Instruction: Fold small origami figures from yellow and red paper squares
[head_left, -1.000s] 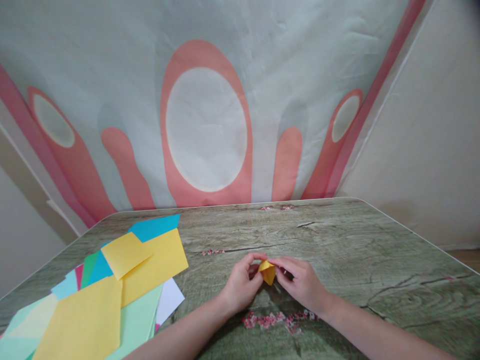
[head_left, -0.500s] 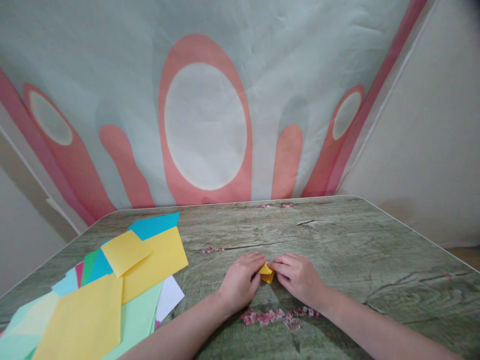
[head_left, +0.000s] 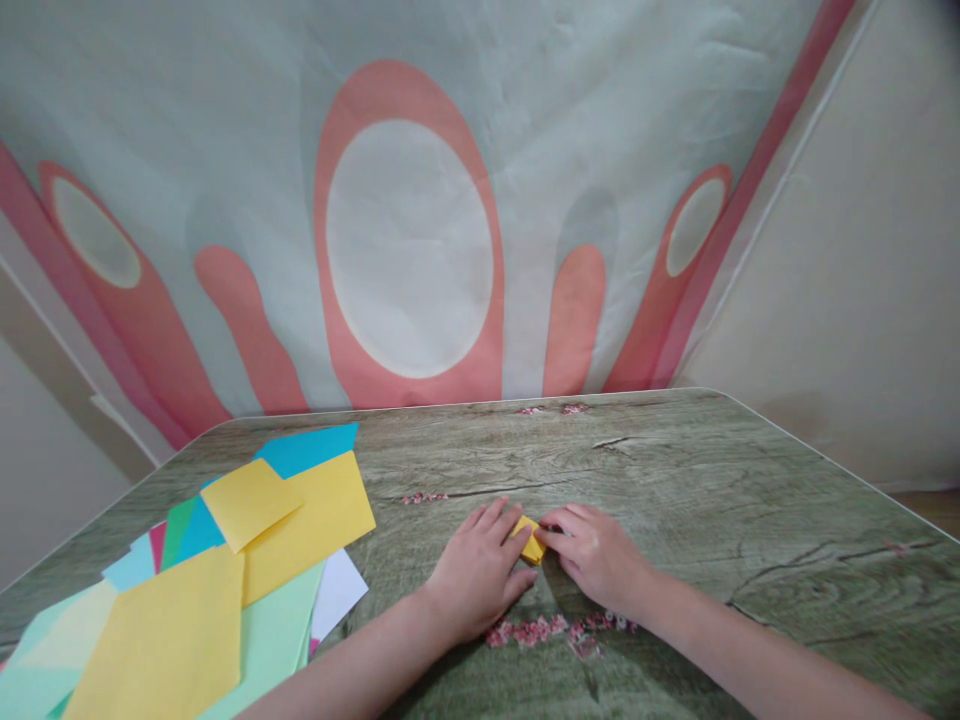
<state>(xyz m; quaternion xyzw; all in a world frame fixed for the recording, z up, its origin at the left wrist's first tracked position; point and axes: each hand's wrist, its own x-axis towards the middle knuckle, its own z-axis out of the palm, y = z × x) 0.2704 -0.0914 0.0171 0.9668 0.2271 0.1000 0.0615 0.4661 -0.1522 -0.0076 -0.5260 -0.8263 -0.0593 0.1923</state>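
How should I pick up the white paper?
Probably pinch the white paper by its right-hand corner, coming from the right. That corner pokes out of the pile, while the pale green paper covers its left side.

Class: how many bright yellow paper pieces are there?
4 visible: a folded piece between left hand and right hand; in the pile, a front sheet, a back sheet, a smaller sheet atop it. Others may be hidden.

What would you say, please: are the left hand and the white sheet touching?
Apart: the head view shows table between the left hand and the white sheet.
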